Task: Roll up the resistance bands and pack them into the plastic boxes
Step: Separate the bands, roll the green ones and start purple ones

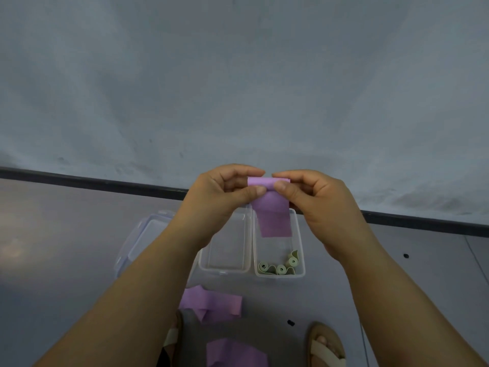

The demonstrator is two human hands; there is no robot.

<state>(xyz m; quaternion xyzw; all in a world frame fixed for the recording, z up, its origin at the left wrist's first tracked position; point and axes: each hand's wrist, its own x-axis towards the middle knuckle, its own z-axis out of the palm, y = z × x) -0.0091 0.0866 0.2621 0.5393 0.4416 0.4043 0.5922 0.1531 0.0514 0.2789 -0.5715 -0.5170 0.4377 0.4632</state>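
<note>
Bottom edge: loose purple band [232, 352], sandalled foot [326, 345] to its right. Just above, a crumpled purple band [214, 304] on the floor. Mid-frame, two clear boxes side by side: left box [225, 268], and right box [280, 275] holding green rolls [280, 268] (three, it seems). Lid [143, 234] sits left of them. Above the boxes, left hand [219, 197] and right hand [317, 200] pinch the rolled top of a purple strip [274, 215] between thumbs and fingertips, its tail hanging over the right box.

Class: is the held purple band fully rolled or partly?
Partly. The left hand and right hand pinch a small roll atop the purple band; a flat tail hangs below.
</note>
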